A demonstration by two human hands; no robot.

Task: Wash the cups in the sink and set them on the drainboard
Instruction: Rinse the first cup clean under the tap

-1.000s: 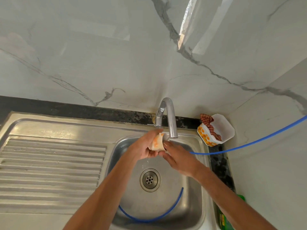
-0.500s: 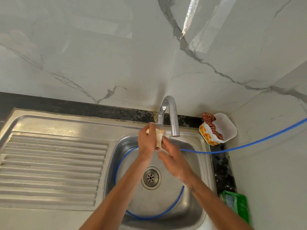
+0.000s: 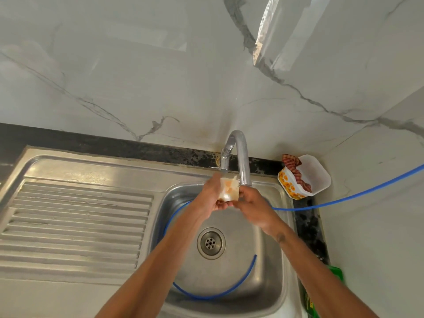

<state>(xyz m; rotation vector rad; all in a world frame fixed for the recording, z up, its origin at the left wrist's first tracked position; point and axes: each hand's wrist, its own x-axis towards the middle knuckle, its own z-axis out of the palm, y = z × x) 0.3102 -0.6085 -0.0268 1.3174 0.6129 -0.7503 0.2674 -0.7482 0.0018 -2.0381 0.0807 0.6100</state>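
A small white cup [image 3: 229, 188] with orange markings is held over the steel sink basin [image 3: 273, 260], just under the chrome tap [image 3: 242, 157]. My left hand [image 3: 212, 196] grips the cup from its left side and from below. My right hand [image 3: 253, 207] holds the cup's right side, its fingers curled against it. Much of the cup is hidden by both hands. The ribbed drainboard [image 3: 75, 226] lies to the left of the basin with nothing on it.
A thin blue hose [image 3: 344, 198] comes from the right wall and loops round inside the basin. A white floral box [image 3: 305, 177] with a checked cloth stands in the right corner. A green object [image 3: 335, 274] sits on the dark counter at the right.
Both hands stayed under the tap while the cup turned between them, and its patterned side now faces up. The view shifted slightly.
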